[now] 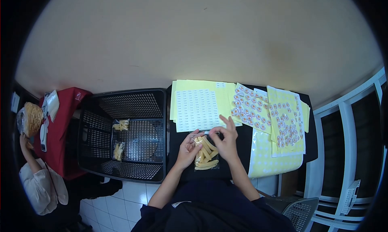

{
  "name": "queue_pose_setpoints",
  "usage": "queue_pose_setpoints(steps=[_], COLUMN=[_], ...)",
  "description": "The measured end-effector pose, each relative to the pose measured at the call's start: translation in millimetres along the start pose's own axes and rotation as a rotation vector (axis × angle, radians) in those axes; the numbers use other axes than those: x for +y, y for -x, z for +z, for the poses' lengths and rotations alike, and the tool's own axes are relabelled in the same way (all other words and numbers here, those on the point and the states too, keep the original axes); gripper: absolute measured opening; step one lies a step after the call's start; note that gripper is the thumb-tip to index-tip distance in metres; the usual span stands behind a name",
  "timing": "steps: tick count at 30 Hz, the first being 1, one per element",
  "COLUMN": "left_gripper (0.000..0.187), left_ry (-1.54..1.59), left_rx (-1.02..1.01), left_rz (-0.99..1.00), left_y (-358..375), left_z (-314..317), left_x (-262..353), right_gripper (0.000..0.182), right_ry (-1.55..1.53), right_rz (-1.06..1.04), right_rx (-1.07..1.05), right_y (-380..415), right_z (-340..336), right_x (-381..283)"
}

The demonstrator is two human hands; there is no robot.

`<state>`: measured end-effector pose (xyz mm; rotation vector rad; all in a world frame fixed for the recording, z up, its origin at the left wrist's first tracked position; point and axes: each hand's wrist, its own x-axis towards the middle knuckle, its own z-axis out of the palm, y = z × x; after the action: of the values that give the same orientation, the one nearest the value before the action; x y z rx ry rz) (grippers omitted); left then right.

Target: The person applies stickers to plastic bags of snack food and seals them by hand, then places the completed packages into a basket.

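A clear plastic bag of pale yellow snack sticks (207, 154) lies in front of me on the black table. My left hand (187, 152) grips its left side, with the thumb over the front and the fingers up at the bag's top edge. Thumb and index finger of my right hand (227, 142) pinch the top edge near a small white strip (206, 132), while its other fingers stick up. Just beyond the hands lies a sheet of small printed labels (197, 110), on top of yellow backing sheets (226, 95).
Round-sticker sheets (286, 125) overlap at the table's right. To my left, a black plastic crate (139, 175) contains a few snack bags (118, 151). Farther left, another person (40, 183) reaches to a large snack bag (32, 117) by a red-covered table (66, 131).
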<state>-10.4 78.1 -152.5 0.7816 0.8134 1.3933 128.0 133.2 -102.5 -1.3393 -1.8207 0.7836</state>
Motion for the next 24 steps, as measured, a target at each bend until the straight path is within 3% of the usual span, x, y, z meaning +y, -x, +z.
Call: queue_pose_setpoints(steps=[5, 11, 19, 24], left_gripper=[0.052, 0.057, 0.062, 0.082], left_ry=[-0.023, -0.031, -0.032, -0.029], left_rx=[0.009, -0.037, -0.030, -0.022], left_rz=[-0.020, 0.034, 0.070, 0.116], left_y=[3, 2, 4, 8], left_z=[-1, -4, 0, 4], left_x=[-2, -5, -6, -4], right_gripper=[0.013, 0.015, 0.012, 0.010], right_ry=[0.076, 0.102, 0.177, 0.142], right_rz=[0.036, 0.033, 0.005, -0.033], right_rx=[-0.154, -0.193, -0.146, -0.045], right_y=[4, 4, 7, 12], right_z=[18, 22, 25, 27], right_x=[-4, -8, -16, -13])
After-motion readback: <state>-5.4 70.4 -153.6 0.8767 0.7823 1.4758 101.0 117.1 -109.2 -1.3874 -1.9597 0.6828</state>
